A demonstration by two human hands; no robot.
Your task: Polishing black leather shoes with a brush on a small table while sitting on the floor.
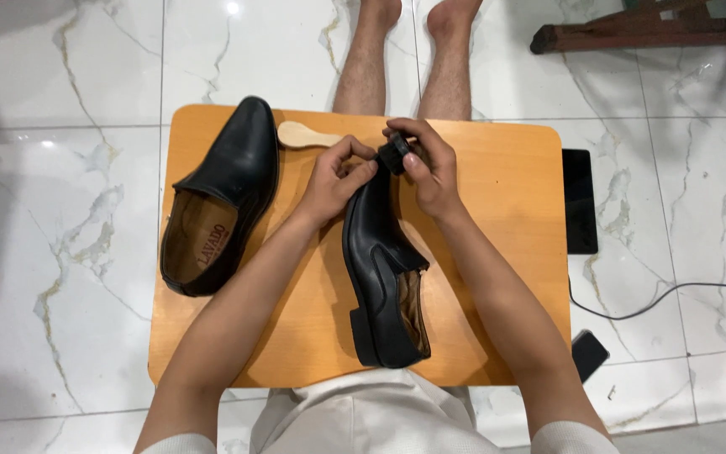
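Observation:
A black leather shoe (pixel 380 269) lies on its side in the middle of a small wooden lap table (pixel 506 252), toe pointing away from me. My left hand (pixel 334 181) grips the shoe's toe end. My right hand (pixel 430 168) pinches a small black object (pixel 394 155), perhaps a polish applicator, against the toe. A second black shoe (pixel 224 197) stands upright on the table's left side, its tan insole showing.
A pale wooden brush handle (pixel 300 134) lies at the table's far edge, partly hidden by my left hand. My bare legs (pixel 405 59) stretch out beyond the table over white marble floor. A dark tablet (pixel 579 202), a cable and a phone (pixel 590 353) lie to the right.

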